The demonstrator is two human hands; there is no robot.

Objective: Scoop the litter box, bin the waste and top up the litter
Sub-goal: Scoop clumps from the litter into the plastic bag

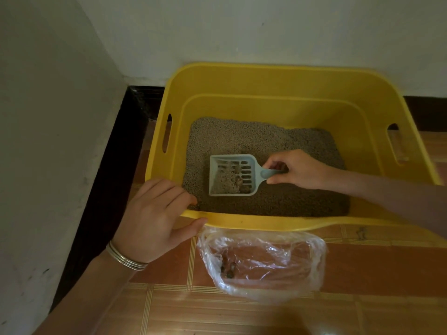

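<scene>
A yellow litter box [278,78] stands on the tiled floor in a wall corner, holding grey litter [266,141]. My right hand [300,170] pinches the handle of a pale blue slotted scoop [232,175] that sits just above the litter with litter and a brownish clump in it. My left hand [154,218] grips the box's near left rim, fingers over the edge and thumb outside. A clear plastic bag [263,262] lies open on the floor in front of the box, with a few dark bits of waste inside.
White walls [60,117] close in at the left and behind the box, with a dark skirting strip [101,189] along the left wall. Orange-brown floor tiles [387,274] extend in front and to the right of the box.
</scene>
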